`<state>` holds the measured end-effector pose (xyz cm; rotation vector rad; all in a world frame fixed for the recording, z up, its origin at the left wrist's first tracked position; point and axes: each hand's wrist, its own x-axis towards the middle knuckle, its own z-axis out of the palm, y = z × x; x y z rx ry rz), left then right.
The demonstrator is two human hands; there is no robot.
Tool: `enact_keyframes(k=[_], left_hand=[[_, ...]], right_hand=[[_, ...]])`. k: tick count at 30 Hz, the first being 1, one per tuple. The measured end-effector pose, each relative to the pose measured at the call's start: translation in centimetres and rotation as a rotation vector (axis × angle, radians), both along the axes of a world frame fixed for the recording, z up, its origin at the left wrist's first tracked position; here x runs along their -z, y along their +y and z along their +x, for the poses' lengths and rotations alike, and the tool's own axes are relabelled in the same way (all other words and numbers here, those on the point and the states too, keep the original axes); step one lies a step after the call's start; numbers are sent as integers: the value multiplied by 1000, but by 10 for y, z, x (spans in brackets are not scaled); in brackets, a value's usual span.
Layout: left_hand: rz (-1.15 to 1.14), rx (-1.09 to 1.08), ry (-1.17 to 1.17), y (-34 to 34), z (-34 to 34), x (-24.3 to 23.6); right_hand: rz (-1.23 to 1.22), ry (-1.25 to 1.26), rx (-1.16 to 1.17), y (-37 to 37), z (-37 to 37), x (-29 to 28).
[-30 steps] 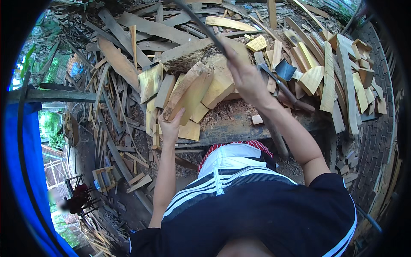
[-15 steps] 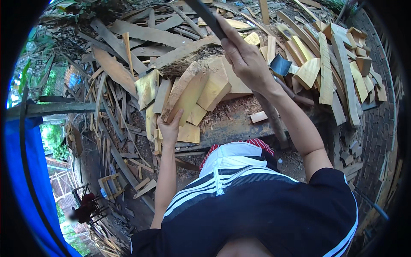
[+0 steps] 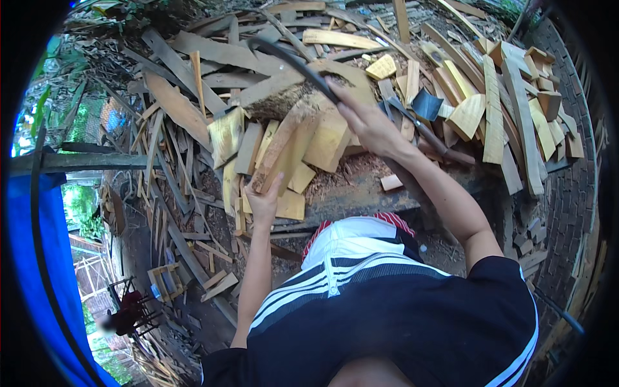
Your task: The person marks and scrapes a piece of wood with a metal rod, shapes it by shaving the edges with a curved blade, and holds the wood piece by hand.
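Observation:
My left hand (image 3: pixel 263 200) grips the lower end of a curved, rough-edged piece of pale wood (image 3: pixel 284 142), which rests tilted against yellow wooden blocks (image 3: pixel 329 148) and a rough dark-barked chunk. My right hand (image 3: pixel 371 126) is closed round a long dark blade-like tool (image 3: pixel 293 64), its hooked far end above the curved piece; whether the blade touches anything I cannot tell. Just right of my right hand lie a curved dark metal tool head (image 3: pixel 425 103) and a wooden handle (image 3: pixel 451 151) among offcuts.
A worn work surface (image 3: pixel 342 203) carries shavings below the blocks. Loose planks (image 3: pixel 180 71) are heaped behind and left, more cut pieces (image 3: pixel 490 109) right. A horizontal beam (image 3: pixel 84 164), blue tarp (image 3: pixel 32 245) and dark red chair (image 3: pixel 129 309) stand left; a brick strip (image 3: pixel 567 193) runs right.
My right hand rose with the long tool, then came down, so its hooked end now shows lower, over the wood. My left hand still holds the curved piece.

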<state>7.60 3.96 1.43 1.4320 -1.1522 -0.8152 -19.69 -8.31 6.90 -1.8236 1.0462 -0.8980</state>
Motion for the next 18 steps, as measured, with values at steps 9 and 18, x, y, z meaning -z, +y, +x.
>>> enact_keyframes(k=[9, 18], left_hand=[[-1, 1, -22, 1, -9, -7], [-7, -214, 119, 0, 7, 2]], right_hand=[[-119, 263, 79, 14, 3, 46], [481, 121, -33, 9, 4, 47]])
